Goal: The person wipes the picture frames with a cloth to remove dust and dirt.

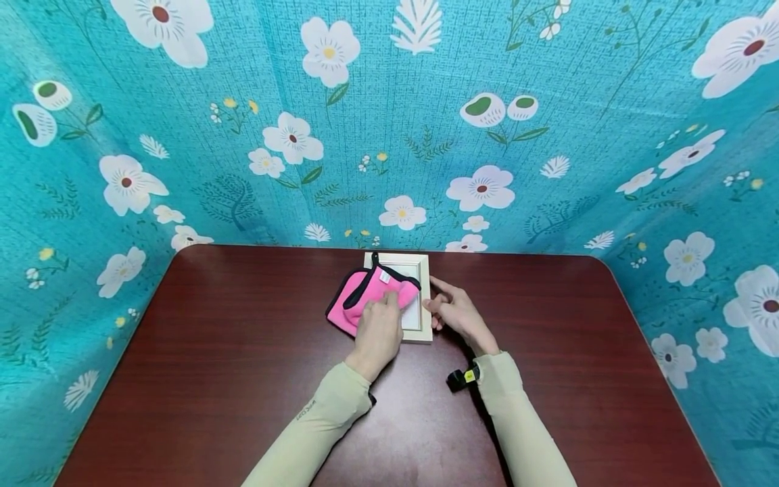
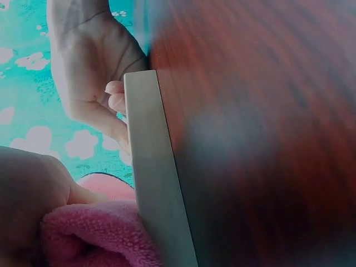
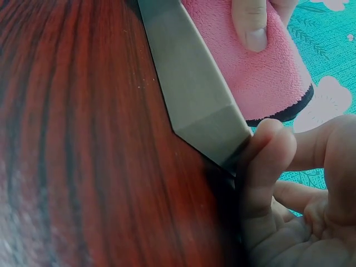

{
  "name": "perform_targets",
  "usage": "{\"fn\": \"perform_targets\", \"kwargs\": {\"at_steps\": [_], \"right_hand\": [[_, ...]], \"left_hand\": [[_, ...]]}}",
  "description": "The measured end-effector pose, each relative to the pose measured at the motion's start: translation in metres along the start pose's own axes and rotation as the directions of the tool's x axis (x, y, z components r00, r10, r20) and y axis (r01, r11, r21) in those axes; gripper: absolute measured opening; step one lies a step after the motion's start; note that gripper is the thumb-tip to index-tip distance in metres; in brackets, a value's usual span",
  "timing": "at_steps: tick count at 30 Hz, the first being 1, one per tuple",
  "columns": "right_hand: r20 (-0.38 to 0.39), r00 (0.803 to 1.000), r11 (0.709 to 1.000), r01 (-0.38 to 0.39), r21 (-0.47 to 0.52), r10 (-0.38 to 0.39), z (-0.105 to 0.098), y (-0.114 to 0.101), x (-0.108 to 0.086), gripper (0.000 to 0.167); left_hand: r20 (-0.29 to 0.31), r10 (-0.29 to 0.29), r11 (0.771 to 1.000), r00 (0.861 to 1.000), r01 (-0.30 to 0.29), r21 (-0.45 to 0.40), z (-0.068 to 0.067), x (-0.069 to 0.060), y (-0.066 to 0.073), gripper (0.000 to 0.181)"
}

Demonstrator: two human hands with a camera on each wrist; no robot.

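Observation:
A cream picture frame (image 1: 425, 331) lies flat on the dark red table. Over its left part spreads a pink cleaning cloth (image 1: 341, 312) with black edging, a hanging loop and a white tag. The left hand (image 1: 379, 331) grips the bunched cloth against the frame's face; in the right wrist view its thumb (image 3: 253, 25) presses on the pink pile. At the frame's right edge, the right hand (image 1: 459, 312) holds the rim with thumb and bent fingers, seen close up in the right wrist view. The cloth hides much of the frame's inside.
The brown-red table (image 1: 243, 379) has rounded far corners. A teal flowered curtain (image 1: 365, 135) hangs behind and along both sides, close to the frame's far edge. A black strap with a yellow label (image 1: 470, 375) sits at the right wrist.

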State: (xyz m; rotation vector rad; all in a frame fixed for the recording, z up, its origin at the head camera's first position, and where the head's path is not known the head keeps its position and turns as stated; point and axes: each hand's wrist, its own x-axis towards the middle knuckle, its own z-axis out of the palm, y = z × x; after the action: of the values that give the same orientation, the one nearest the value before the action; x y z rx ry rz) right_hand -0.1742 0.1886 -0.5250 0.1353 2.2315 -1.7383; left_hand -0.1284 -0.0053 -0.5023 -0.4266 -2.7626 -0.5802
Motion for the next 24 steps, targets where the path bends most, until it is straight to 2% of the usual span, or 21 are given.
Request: {"fn": "perform_targets", "kwargs": {"at_steps": [13,21,24], "right_hand": [[0.008,1.000,1.000,0.010,0.000,-0.010,-0.0005,0.0004,0.0012,0.072],[0.011,1.000,1.000,0.009,0.008,-0.009,-0.0001,-0.0019,0.0004,0.072],[0.011,1.000,1.000,0.011,0.010,-0.011,0.0003,-0.0018,0.0002,0.072]], "left_hand": [[0.018,-0.014,0.999,1.000,0.015,-0.032,0.0003,-0.0001,0.0023,0.009],[0.098,-0.042,0.994,0.994,0.052,-0.101,0.0017,0.0005,0.0034,0.019],[0.099,-0.036,0.990,0.994,0.049,-0.132,0.0020,0.0001,0.0039,0.021]]}}
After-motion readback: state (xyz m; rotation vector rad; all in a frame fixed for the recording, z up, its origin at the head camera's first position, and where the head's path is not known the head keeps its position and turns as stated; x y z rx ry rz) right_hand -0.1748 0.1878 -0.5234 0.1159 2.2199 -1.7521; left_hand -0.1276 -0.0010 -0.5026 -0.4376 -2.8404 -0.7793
